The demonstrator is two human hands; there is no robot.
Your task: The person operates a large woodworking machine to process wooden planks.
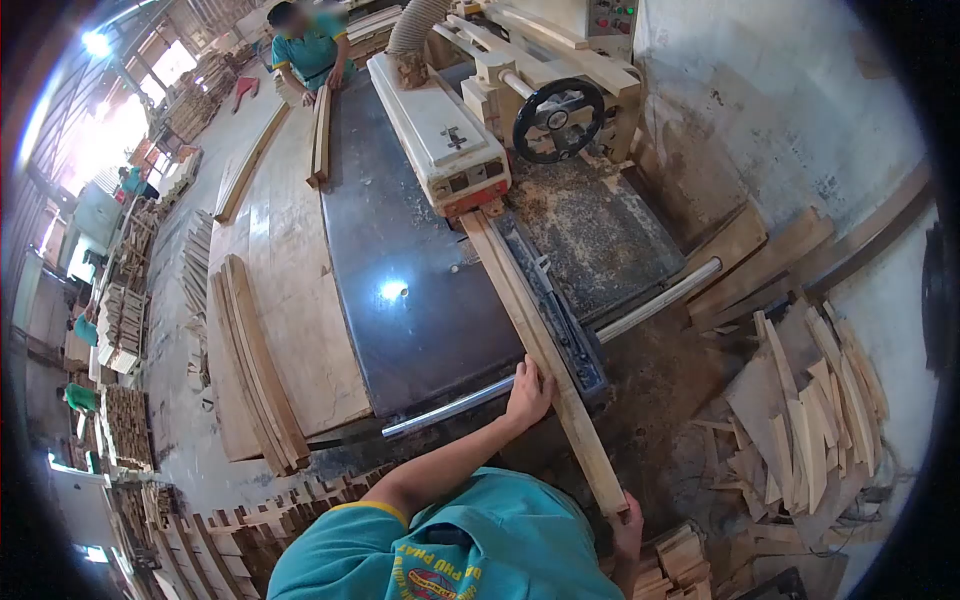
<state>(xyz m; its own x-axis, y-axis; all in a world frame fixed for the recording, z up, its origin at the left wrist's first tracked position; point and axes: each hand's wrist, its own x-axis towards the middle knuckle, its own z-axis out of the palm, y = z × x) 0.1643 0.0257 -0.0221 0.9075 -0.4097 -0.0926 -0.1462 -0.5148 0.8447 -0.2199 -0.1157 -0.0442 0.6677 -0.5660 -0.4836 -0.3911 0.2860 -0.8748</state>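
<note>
A long wooden board (545,350) runs from the front of the saw machine (440,140) toward my body, along a metal guide fence (555,300). Its far end is hidden under the machine's white housing. My left hand (528,393) grips the board's left side near the table's front edge, fingers bent against the wood. At the near end my right hand (628,530) is closed around the board's tip, partly hidden by it. The dark metal table (400,340) lies under the board's far part, and the near part sticks out past the table edge.
Several boards (255,370) lie on the wooden side table (310,340) at left. A co-worker (310,50) handles boards at the far end. A black handwheel (558,120) is on the machine. Offcuts (810,430) pile on the right floor; stacked wood (680,565) stands below my right hand.
</note>
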